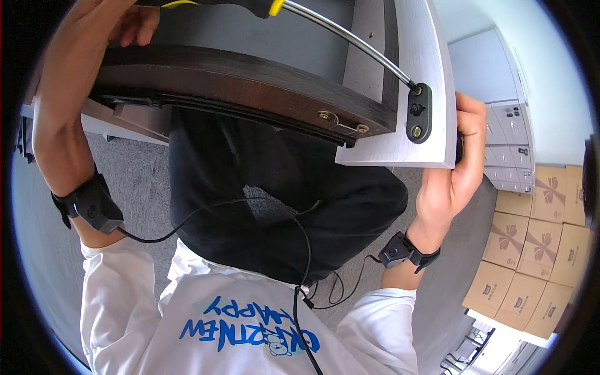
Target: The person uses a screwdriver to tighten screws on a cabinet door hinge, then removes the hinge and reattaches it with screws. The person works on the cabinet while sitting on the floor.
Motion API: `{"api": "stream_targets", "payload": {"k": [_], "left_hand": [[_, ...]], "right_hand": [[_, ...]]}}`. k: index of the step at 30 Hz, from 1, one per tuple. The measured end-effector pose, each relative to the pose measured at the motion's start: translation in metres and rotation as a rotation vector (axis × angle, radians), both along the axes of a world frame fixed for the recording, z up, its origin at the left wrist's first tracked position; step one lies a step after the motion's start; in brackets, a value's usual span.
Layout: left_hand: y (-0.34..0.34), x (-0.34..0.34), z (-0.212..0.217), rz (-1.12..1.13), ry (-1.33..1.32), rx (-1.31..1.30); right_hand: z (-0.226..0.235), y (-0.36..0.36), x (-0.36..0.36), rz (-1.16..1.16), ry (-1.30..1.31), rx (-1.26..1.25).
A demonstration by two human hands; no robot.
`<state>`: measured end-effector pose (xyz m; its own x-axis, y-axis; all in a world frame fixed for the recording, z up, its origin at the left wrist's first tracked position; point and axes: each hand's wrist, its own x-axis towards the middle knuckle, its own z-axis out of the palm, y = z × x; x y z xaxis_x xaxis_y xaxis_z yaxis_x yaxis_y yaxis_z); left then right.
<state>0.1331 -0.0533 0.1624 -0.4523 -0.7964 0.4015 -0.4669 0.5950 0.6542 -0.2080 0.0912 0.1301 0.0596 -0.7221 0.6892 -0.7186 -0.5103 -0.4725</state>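
Observation:
At the upper left, my left hand [119, 22] has its fingers curled around the back end of a black-and-yellow screwdriver [344, 36], partly cut off by the picture's top edge. The screwdriver's long steel shaft slants down to the right, its tip at the upper screw of a black oval lock fitting [417, 114]. That fitting sits on the inner face of a pale wood-grain drawer front [375, 152]. My right hand [465, 134] grips this panel from its outer side, and a black part shows beneath the fingers. A dark drawer side [269, 87] joins the panel.
A black slide rail [231, 112] runs along the drawer side, near a small metal bracket [342, 122]. Brown cartons [519, 269] are stacked at the right, below grey lockers [506, 134]. Black cables [306, 231] cross my lap from the wrist devices.

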Motion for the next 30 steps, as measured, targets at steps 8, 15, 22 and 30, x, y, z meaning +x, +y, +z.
{"api": "stream_targets", "payload": {"k": [8,15,22,30], "left_hand": [[0.015,-0.023,0.012,0.038,-0.065,-0.083],[0.031,-0.044,0.015,0.224,-0.035,-0.041],[0.005,-0.021,-0.01,0.021,0.054,-0.199],[-0.025,-0.005,-0.013,0.066,-0.066,0.167]], "right_hand": [[0.0,0.003,0.006,-0.016,-0.095,0.078],[0.004,0.004,0.008,-0.089,-0.129,0.113],[0.01,0.014,0.018,-0.124,-0.141,0.143],[0.006,0.002,0.002,-0.079,-0.155,0.118]]}}
